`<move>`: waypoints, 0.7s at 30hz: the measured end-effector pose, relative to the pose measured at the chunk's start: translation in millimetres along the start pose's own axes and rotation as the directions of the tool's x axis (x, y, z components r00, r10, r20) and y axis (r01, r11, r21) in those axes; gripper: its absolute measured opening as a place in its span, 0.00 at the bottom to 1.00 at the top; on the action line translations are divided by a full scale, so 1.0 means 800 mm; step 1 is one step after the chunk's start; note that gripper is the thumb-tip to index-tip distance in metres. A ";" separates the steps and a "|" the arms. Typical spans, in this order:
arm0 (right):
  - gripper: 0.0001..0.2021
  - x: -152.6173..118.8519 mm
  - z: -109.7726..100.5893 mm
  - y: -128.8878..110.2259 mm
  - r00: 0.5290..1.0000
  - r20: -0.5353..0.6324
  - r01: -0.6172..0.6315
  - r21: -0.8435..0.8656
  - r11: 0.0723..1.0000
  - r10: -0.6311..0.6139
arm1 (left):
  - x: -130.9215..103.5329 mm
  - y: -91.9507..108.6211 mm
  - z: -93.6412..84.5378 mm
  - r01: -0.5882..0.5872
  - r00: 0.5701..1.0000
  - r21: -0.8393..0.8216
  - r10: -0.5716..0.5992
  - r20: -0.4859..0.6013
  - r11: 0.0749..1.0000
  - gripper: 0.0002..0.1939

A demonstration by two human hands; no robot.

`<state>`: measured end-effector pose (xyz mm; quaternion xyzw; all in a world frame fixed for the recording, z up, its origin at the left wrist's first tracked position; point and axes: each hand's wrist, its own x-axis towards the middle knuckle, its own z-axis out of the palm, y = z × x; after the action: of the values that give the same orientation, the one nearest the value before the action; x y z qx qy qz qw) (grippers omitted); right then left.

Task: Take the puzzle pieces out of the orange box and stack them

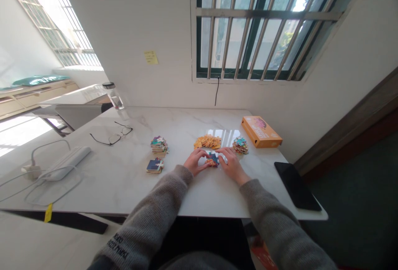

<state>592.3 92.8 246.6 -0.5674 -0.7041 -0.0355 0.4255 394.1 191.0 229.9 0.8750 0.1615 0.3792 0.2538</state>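
Note:
A few colourful jigsaw puzzle pieces (212,160), blue and orange, lie together on the white table between my hands. My left hand (196,161) curves round their left side, thumb and fingers at the edge. From the right, my right hand (231,163) touches the same pieces with its fingertips. Just beyond is a heap of orange-yellow puzzle pieces (207,141). One stack of puzzle pieces (240,145) stands by my right hand. To the left are a taller stack (159,145) and a lower stack with dark blue on top (154,165).
An orange box (261,131) lies at the back right, with a black phone (297,186) on the right edge. Glasses (115,138), a clear bottle (115,96) and a white power strip (70,163) with loose cables occupy the left. A barred window is above.

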 end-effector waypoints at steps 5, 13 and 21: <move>0.15 -0.002 -0.006 -0.012 0.995 0.081 0.054 0.125 0.991 -0.064 | -0.005 0.002 -0.003 0.038 0.999 -0.067 -0.040 -0.036 0.997 0.11; 0.14 -0.004 -0.001 -0.010 0.996 0.058 0.048 0.179 0.983 -0.060 | -0.004 0.003 -0.004 0.018 0.998 -0.184 -0.029 -0.059 0.983 0.08; 0.15 -0.005 0.005 -0.019 0.999 -0.033 0.044 0.042 0.998 -0.043 | -0.001 0.005 0.000 0.120 0.987 -0.162 -0.136 -0.091 0.980 0.11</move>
<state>577.2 86.4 247.9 -0.5421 -0.7098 -0.0385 0.4481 394.1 187.2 231.7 0.8199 0.1999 0.4176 0.3367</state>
